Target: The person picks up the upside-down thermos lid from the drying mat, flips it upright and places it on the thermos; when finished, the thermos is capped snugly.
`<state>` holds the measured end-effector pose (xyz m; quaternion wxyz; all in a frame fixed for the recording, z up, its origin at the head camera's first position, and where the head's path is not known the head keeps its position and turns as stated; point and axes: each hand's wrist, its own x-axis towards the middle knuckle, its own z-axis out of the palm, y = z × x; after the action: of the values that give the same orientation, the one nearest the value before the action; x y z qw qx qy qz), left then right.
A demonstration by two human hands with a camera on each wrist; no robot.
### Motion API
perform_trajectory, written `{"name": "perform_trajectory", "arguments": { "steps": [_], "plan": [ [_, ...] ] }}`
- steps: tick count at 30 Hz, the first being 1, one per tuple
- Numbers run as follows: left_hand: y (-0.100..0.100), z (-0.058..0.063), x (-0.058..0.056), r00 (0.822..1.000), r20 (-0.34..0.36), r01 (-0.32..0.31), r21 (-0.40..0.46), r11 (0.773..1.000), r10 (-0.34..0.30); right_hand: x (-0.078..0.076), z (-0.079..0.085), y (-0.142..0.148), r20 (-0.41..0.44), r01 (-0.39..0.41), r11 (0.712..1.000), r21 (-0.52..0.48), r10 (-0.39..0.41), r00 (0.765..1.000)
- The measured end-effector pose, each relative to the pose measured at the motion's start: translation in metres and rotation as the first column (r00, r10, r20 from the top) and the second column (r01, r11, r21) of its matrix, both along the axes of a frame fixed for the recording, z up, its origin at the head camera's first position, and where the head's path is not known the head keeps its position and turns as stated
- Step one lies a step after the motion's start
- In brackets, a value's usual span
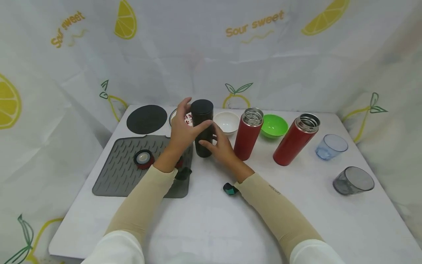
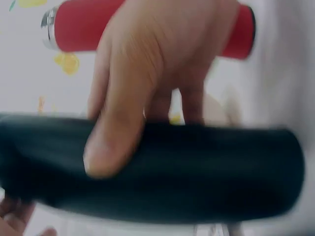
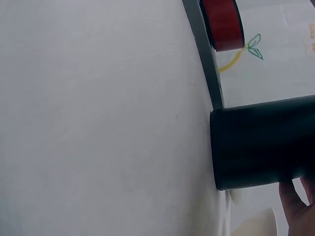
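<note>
A black thermos flask (image 1: 203,148) with a black top stands upright at the mat's right edge. My left hand (image 1: 181,132) grips it from the left, thumb across its front. From the right, my right hand (image 1: 225,147) holds it lower down, thumb in front. In the left wrist view the right hand's thumb lies along the blurred black flask (image 2: 211,172). The right wrist view shows the base of the flask (image 3: 261,147) at table level. Two red thermos flasks without lids, one nearer (image 1: 247,137) and one further right (image 1: 293,143), stand beside it.
A grey drying mat (image 1: 115,176) bears a red lid (image 1: 144,160); another is partly hidden behind my left wrist. Behind are a black round mat (image 1: 146,119), a white bowl (image 1: 227,122) and a green bowl (image 1: 274,125). A blue glass (image 1: 331,146) and a grey glass (image 1: 353,180) stand right.
</note>
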<state>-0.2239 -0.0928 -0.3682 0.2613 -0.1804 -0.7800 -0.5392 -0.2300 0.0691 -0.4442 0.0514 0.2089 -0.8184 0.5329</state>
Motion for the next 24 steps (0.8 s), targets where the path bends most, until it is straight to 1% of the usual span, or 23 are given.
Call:
{"name": "perform_trajectory", "arguments": {
  "steps": [3, 4, 5, 6, 8, 9, 10, 11, 12, 13, 14, 15, 16, 18, 20, 21, 22, 23, 24],
  "plan": [
    [0.011, 0.006, -0.004, 0.998, 0.028, -0.054, -0.031, 0.998, 0.055, -0.001, 0.000, 0.000, -0.012, -0.013, 1.000, 0.000, 0.013, 1.000],
    [0.013, 0.008, -0.005, 0.997, 0.039, -0.058, -0.036, 0.998, 0.059, -0.001, 0.000, 0.000, -0.006, -0.013, 1.000, 0.002, 0.013, 1.000],
    [0.013, 0.009, -0.006, 0.997, 0.050, -0.048, -0.036, 0.998, 0.050, -0.001, 0.000, 0.000, -0.002, -0.013, 1.000, 0.005, 0.013, 1.000],
    [0.012, 0.011, -0.008, 0.997, 0.074, -0.025, -0.029, 0.999, 0.027, -0.001, 0.000, 0.000, 0.002, -0.011, 1.000, 0.010, 0.011, 1.000],
    [0.006, 0.013, -0.011, 0.990, 0.129, 0.058, -0.011, 0.998, -0.056, -0.001, 0.000, 0.000, 0.006, -0.006, 1.000, 0.019, 0.006, 1.000],
    [0.002, 0.015, -0.014, 0.981, 0.157, 0.117, 0.001, 0.993, -0.115, -0.001, 0.000, 0.001, 0.008, -0.003, 1.000, 0.025, 0.003, 1.000],
    [-0.003, 0.016, -0.017, 0.966, 0.184, 0.183, 0.020, 0.983, -0.184, -0.001, 0.001, 0.000, 0.009, 0.000, 1.000, 0.030, 0.000, 1.000],
    [-0.007, 0.018, -0.020, 0.945, 0.209, 0.247, 0.041, 0.968, -0.250, -0.001, 0.001, 0.000, 0.009, 0.002, 0.999, 0.032, -0.002, 1.000],
    [-0.010, 0.019, -0.023, 0.925, 0.229, 0.298, 0.055, 0.953, -0.302, -0.001, 0.001, 0.000, 0.010, 0.003, 0.999, 0.032, -0.003, 1.000],
    [-0.012, 0.019, -0.025, 0.906, 0.239, 0.341, 0.072, 0.937, -0.348, -0.001, 0.001, 0.000, 0.010, 0.003, 0.999, 0.032, -0.004, 1.000],
    [-0.014, 0.019, -0.027, 0.892, 0.241, 0.372, 0.087, 0.924, -0.382, 0.000, 0.001, 0.000, 0.012, 0.003, 0.999, 0.033, -0.004, 1.000],
    [-0.014, 0.018, -0.027, 0.887, 0.243, 0.382, 0.091, 0.920, -0.393, 0.000, 0.001, 0.000, 0.014, 0.003, 0.999, 0.034, -0.003, 1.000],
    [-0.014, 0.017, -0.026, 0.890, 0.248, 0.372, 0.087, 0.924, -0.382, 0.000, 0.001, 0.000, 0.014, 0.000, 0.999, 0.032, -0.001, 1.000],
    [-0.010, 0.012, -0.020, 0.922, 0.248, 0.293, 0.059, 0.954, -0.299, 0.000, 0.000, 0.000, 0.012, -0.003, 1.000, 0.030, 0.002, 1.000],
    [-0.005, 0.007, -0.012, 0.957, 0.233, 0.170, 0.020, 0.985, -0.170, 0.001, -0.001, 0.001, 0.015, 0.000, 1.000, 0.030, 0.000, 1.000],
    [-0.002, 0.006, -0.009, 0.970, 0.223, 0.104, 0.000, 0.995, -0.101, 0.001, -0.001, 0.001, 0.012, 0.000, 1.000, 0.026, 0.000, 1.000],
    [0.001, 0.004, -0.006, 0.978, 0.206, 0.047, -0.009, 0.999, -0.045, 0.001, 0.000, 0.001, 0.010, 0.000, 1.000, 0.022, 0.000, 1.000],
    [0.003, 0.004, -0.004, 0.982, 0.187, 0.006, -0.004, 1.000, -0.005, 0.001, 0.000, 0.000, 0.007, -0.002, 1.000, 0.017, 0.002, 1.000],
    [0.003, 0.004, -0.003, 0.985, 0.169, -0.014, 0.008, 1.000, 0.012, 0.001, 0.000, 0.000, 0.003, -0.004, 1.000, 0.011, 0.003, 1.000]
  ]
}}
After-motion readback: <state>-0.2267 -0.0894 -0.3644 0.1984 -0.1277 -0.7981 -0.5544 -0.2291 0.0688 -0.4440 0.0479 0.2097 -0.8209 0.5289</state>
